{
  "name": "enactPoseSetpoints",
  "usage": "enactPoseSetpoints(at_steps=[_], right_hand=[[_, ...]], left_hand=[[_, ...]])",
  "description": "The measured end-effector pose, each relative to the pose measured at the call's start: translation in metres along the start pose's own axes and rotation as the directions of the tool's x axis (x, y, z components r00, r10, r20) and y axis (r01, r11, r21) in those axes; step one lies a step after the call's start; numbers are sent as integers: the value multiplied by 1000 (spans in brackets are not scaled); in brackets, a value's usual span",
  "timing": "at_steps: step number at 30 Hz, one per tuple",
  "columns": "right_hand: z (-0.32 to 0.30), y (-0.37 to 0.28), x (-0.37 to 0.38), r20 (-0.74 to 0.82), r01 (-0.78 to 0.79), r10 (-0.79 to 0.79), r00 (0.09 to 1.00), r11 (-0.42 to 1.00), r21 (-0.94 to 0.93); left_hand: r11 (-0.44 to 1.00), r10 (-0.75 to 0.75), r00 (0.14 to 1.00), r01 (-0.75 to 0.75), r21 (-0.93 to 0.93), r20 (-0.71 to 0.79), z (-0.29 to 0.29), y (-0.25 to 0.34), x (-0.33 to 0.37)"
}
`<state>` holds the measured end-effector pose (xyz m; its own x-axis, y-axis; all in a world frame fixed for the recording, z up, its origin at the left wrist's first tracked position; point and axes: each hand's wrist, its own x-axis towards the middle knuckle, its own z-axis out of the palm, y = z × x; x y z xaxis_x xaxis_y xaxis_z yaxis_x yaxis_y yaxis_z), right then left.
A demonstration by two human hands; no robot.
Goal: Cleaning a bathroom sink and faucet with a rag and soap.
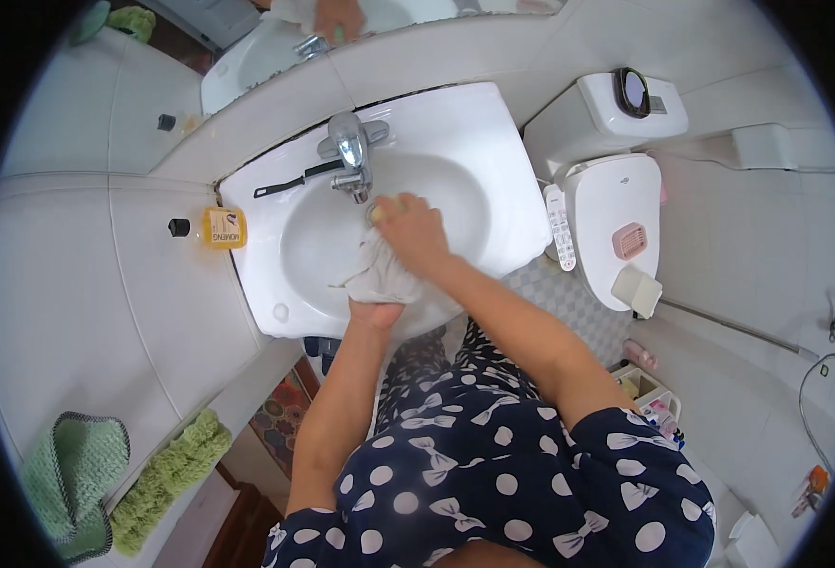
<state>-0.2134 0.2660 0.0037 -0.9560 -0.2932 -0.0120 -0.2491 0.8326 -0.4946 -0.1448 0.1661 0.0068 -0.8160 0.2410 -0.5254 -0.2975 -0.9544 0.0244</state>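
Note:
A wet white cloth (379, 270) is bunched over the front part of the sink basin (318, 256), below the faucet (349, 142). My left hand (377, 312) grips it from underneath, its fingers mostly covered by the fabric. Above the cloth, my right hand (415, 235) is closed around a pale yellow bar of soap (377, 214), which shows only at its edge past the fingers. The right hand's heel rests against the cloth.
A black-handled slim tool (294, 180) lies left of the faucet. An orange bottle (224, 228) is at the sink's left edge. Right of the sink is a toilet (616, 185) with a pink soap dish (629, 240) on its lid. Green cloths (171, 473) hang lower left.

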Motion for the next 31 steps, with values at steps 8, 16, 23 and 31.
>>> enactPoseSetpoints(at_steps=[8,16,23,31], right_hand=[[-2,-69,-59,-125,388,-374,919,913,127],[0,38,4,230,-201,165,959,969,143],[-2,24,-8,598,-588,-56,800,-277,760],[-12,20,-11,469,-461,-101,877,-452,764]], left_hand=[[993,96,814,-38,-113,573,-114,19,21],[993,-107,982,96,74,157,-13,21,4],[994,-100,965,105,-7,242,-12,34,1],[982,-63,993,80,173,-102,-22,43,-15]])
